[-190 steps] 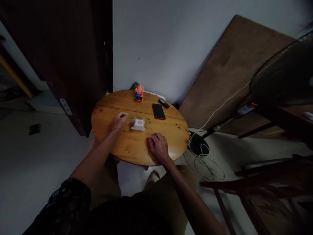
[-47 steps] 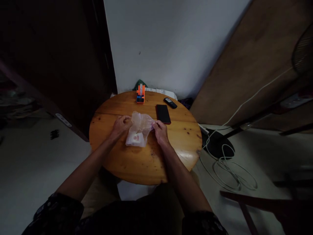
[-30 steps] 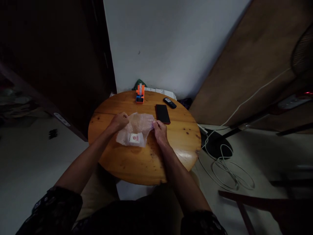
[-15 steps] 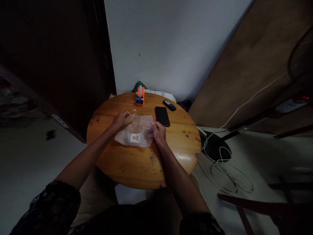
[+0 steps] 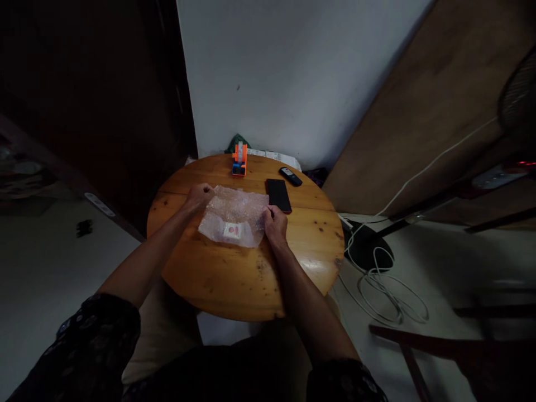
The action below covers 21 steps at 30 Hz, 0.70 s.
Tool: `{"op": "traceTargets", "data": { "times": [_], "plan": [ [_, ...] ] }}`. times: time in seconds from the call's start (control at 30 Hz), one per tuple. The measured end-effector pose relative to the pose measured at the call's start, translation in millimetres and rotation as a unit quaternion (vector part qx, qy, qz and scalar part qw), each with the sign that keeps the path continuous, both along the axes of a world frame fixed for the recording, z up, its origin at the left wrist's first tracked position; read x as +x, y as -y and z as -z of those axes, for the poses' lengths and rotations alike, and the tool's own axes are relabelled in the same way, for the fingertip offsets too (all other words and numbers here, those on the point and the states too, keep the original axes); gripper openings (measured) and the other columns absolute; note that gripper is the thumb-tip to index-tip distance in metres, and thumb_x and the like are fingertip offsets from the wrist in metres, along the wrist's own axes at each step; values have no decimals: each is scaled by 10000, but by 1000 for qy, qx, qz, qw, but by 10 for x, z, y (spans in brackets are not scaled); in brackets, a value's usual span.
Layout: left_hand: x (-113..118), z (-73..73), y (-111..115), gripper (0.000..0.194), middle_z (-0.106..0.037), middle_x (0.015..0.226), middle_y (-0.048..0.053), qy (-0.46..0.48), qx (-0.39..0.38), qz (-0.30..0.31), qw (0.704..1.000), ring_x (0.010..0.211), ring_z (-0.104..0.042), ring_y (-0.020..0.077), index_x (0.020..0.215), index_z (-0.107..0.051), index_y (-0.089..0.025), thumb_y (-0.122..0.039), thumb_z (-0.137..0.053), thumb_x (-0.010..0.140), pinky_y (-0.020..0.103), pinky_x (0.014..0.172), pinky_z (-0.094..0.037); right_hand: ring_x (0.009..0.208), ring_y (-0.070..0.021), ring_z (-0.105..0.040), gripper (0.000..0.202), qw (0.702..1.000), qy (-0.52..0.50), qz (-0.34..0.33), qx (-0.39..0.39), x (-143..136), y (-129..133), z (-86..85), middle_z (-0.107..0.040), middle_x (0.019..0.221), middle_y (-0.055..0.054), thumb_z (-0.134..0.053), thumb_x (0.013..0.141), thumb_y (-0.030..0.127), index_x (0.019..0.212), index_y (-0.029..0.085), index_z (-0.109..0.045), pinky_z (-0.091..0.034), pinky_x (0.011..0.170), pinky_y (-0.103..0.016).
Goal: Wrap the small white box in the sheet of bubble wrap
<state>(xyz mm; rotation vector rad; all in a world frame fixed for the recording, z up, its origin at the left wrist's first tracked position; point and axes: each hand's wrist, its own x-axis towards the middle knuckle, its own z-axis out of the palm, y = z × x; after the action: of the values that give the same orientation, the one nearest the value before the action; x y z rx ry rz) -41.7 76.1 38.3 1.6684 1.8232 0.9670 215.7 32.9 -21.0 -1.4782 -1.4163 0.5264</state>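
A sheet of clear bubble wrap (image 5: 238, 205) lies spread on the round wooden table (image 5: 234, 290). Near its front edge sits a small white item (image 5: 231, 230) with a reddish mark; whether a layer of wrap covers it I cannot tell. My left hand (image 5: 200, 196) is closed on the wrap's back left corner. On the right side, my right hand (image 5: 275, 222) pinches the wrap's edge, just in front of a dark phone-like slab (image 5: 278, 195) with a red rim.
An orange tape dispenser (image 5: 240, 159) stands at the table's back, with a black handset (image 5: 290, 176) to its right. Behind the table rises a pale wall (image 5: 285, 78). A coiled white cable (image 5: 389, 301) and a fan base (image 5: 371, 251) are on the floor to the right.
My left hand has moved left and slightly back, pulling the wrap's back left corner outward. The wrap is now spread wider and flatter. My right hand still grips its right side.
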Motion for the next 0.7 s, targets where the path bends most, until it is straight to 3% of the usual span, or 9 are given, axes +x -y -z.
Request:
{"op": "traceTargets", "data": {
  "times": [0.17, 0.23, 0.3, 0.37, 0.47, 0.57, 0.7],
  "plan": [
    [-32, -131, 276, 196, -695, 942, 65, -28, 45, -31, 998, 878, -622, 187, 931, -650, -172, -267, -556, 787, 303, 832, -485, 843, -234, -643, 321, 1000, -15, 3, 2, -4, -18, 38, -730, 924, -68, -534, 836, 427, 1002, 203, -695, -504, 794, -353],
    [-43, -208, 439, 250, -712, 1009, 73, -56, 65, 57, 995, 942, -641, 204, 984, -669, -175, -304, -563, 798, 326, 899, -491, 831, -229, -642, 314, 1000, -15, 2, 0, -5, -27, 53, -724, 906, -61, -543, 835, 414, 1016, 203, -689, -511, 797, -354],
    [-47, -257, 575, 327, -724, 1077, 80, -70, 28, 170, 983, 1001, -657, 229, 1023, -693, -178, -384, -607, 784, 342, 930, -496, 804, -225, -639, 309, 1000, -10, 3, -5, -4, -32, 63, -716, 874, -53, -549, 832, 401, 1027, 204, -685, -512, 780, -351],
    [-44, -266, 661, 455, -727, 1123, 92, -79, -28, 241, 967, 1019, -670, 248, 1116, -697, -171, -433, -653, 747, 344, 917, -507, 778, -224, -637, 309, 1000, -6, 0, -8, -2, -31, 65, -711, 853, -47, -541, 834, 391, 1038, 204, -680, -509, 755, -349],
    [-46, -248, 731, 538, -737, 1062, 92, -100, -75, 253, 959, 946, -687, 244, 1201, -690, -150, -344, -661, 701, 328, 855, -520, 769, -231, -636, 307, 1000, -1, -6, -6, 1, -24, 59, -712, 853, -53, -529, 833, 384, 1030, 199, -674, -504, 734, -352],
    [-71, -278, 850, 481, -737, 1021, 57, -101, -58, 247, 962, 930, -680, 217, 1163, -718, -179, -246, -590, 704, 305, 860, -509, 785, -234, -639, 288, 1000, -1, -5, 2, 1, -22, 51, -711, 860, -60, -530, 821, 366, 1009, 201, -673, -505, 746, -353],
    [-113, -375, 1155, 323, -731, 945, 28, -103, -54, 337, 934, 897, -663, 198, 1014, -748, -218, -252, -553, 758, 290, 843, -490, 799, -234, -643, 260, 1000, 1, -2, 4, -2, -24, 43, -707, 827, -45, -538, 815, 354, 990, 221, -677, -506, 770, -351]
  ]
}}
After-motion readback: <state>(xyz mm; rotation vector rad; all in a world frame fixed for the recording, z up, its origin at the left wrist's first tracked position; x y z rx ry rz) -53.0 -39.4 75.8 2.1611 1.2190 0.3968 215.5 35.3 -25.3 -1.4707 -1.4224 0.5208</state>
